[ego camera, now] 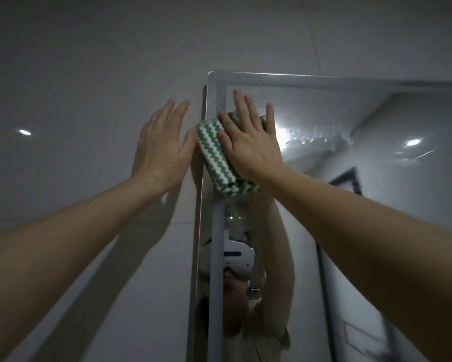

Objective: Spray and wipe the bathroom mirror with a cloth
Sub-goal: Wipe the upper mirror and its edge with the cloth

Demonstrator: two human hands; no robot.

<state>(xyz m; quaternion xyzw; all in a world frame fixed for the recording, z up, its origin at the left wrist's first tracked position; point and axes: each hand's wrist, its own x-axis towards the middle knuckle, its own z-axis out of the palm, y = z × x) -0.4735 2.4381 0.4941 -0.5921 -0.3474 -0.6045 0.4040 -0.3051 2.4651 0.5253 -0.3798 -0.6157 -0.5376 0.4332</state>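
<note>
Both arms are raised high and stretched forward and upward toward the wall. The right hand [248,145] is laid flat, fingers straight and slightly spread, pointing up, with the palm pressed on a green-and-white zigzag cloth [217,155]. The cloth is folded into a thick pad and is held against the upper left corner of the mirror [350,131], partly over its pale frame [217,231]; its lower end sticks out below the heel of the hand, and its left side shows beside the thumb. The left hand [162,142] is also open, fingers straight and close together, and is placed flat against the glossy wall [76,87] just left of the mirror's edge, its thumb reaching toward the cloth and seemingly touching it. Wet streaks are seen on the glass to the right of the right hand. Below the cloth, the raised arms and a white headset [235,259] are reflected in the mirror. A ceiling light is reflected in the wall, well left of the left hand.
</note>
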